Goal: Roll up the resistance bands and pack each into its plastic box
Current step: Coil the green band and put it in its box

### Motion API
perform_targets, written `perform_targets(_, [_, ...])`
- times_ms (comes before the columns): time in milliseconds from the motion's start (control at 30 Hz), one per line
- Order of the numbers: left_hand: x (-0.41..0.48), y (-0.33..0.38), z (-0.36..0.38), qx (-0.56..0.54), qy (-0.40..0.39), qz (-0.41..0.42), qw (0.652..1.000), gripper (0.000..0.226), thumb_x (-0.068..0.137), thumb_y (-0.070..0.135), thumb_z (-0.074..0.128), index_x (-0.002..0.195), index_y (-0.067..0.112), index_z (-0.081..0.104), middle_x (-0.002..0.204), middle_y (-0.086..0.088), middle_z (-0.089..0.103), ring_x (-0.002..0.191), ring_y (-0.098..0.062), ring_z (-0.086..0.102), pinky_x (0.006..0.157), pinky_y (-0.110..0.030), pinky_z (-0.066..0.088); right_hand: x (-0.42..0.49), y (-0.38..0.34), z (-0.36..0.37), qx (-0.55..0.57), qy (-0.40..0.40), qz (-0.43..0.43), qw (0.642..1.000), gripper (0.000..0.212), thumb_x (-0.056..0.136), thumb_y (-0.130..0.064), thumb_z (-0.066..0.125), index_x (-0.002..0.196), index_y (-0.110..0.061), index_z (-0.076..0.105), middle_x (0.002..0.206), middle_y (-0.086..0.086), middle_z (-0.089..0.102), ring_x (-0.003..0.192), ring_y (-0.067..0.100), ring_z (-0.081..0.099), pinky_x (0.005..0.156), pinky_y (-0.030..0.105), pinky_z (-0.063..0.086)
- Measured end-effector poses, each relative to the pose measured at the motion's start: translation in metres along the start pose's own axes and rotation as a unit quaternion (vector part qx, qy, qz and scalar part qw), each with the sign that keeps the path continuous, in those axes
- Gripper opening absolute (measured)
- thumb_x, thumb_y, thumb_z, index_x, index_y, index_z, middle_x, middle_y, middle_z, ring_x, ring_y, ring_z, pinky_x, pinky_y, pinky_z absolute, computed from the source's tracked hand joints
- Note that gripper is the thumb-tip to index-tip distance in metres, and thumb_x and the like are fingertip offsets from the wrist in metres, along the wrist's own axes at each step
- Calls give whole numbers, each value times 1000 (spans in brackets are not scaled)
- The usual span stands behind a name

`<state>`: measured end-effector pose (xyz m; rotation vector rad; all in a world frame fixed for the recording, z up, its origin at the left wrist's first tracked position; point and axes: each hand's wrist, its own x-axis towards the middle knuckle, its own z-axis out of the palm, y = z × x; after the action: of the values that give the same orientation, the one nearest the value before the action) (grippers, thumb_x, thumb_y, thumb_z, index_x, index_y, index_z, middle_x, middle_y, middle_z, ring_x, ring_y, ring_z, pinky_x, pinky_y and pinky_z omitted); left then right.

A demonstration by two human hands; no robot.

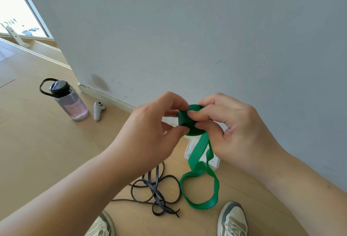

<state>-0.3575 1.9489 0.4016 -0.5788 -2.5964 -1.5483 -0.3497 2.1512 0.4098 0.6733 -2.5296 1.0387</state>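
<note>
A green resistance band (195,164) is partly wound into a tight roll held up in front of me. My left hand (150,128) pinches the roll's left side and my right hand (231,128) grips its right side with thumb and fingers. The loose tail of the green band hangs down in a loop to the floor. A dark resistance band (157,192) lies tangled and unrolled on the floor below my hands. A clear plastic box (214,162) sits on the floor by the wall, mostly hidden behind the green band and my hands.
A clear water bottle (69,102) with a black lid stands on the wooden floor at left, a white controller (98,110) beside it. A grey wall (206,38) rises just ahead. My two shoes (232,218) show at the bottom edge.
</note>
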Motion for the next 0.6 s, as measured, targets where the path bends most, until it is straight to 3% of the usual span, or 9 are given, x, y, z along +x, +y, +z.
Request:
perform_targets(67, [2, 0, -4, -7, -13, -16, 1000, 39, 88, 4, 76, 112, 32, 64, 110, 22, 71, 108, 5, 67, 79, -21, 61, 0, -3, -1, 20, 29, 20, 999, 15, 83, 0, 82, 89, -13, 80, 95, -6, 74, 89, 10, 71, 77, 22, 57])
perform_targets(167, [4, 0, -8, -90, -20, -62, 994, 39, 89, -1, 74, 108, 31, 64, 108, 18, 72, 106, 0, 69, 75, -26, 64, 1, -10, 0, 147, 60, 148, 976, 16, 70, -11, 91, 78, -18, 79, 91, -14, 78, 89, 3, 75, 81, 12, 55])
perform_targets(233, [6, 0, -11, -152, -10, -83, 985, 37, 90, -4, 74, 108, 27, 65, 109, 9, 74, 106, -7, 71, 73, -28, 64, 3, -9, 1, 243, 71, 203, 946, 23, 64, -17, 90, 83, -21, 79, 92, -12, 80, 90, 8, 78, 85, 18, 59])
perform_targets(367, [9, 0, -15, -295, 33, -101, 950, 31, 91, -7, 71, 108, 18, 64, 107, -2, 76, 96, -20, 76, 71, -28, 60, 6, -10, 2, 323, 65, 214, 920, 37, 68, -10, 83, 103, -19, 77, 97, -2, 82, 93, 14, 78, 86, 23, 60])
perform_targets(500, [5, 2, -7, -398, 32, -124, 909, 35, 81, 2, 75, 110, 14, 62, 106, 0, 76, 92, -20, 75, 72, -26, 59, 9, -10, 4, 370, 90, 217, 899, 29, 76, -6, 78, 103, -16, 75, 100, 2, 82, 95, 18, 78, 84, 23, 60])
perform_targets(567, [6, 1, -6, -410, 11, -149, 900, 44, 76, 5, 78, 115, 15, 62, 110, -1, 75, 93, -20, 76, 74, -27, 61, 8, -6, 2, 372, 93, 218, 897, 27, 83, 5, 74, 101, -16, 76, 100, 3, 81, 96, 19, 78, 86, 25, 60])
perform_targets(600, [6, 0, -7, -381, -3, -157, 911, 48, 76, 3, 81, 118, 17, 63, 114, -1, 74, 96, -19, 77, 76, -28, 62, 7, -5, 1, 347, 89, 213, 909, 29, 86, 7, 73, 100, -17, 77, 99, 2, 82, 96, 18, 78, 87, 27, 61])
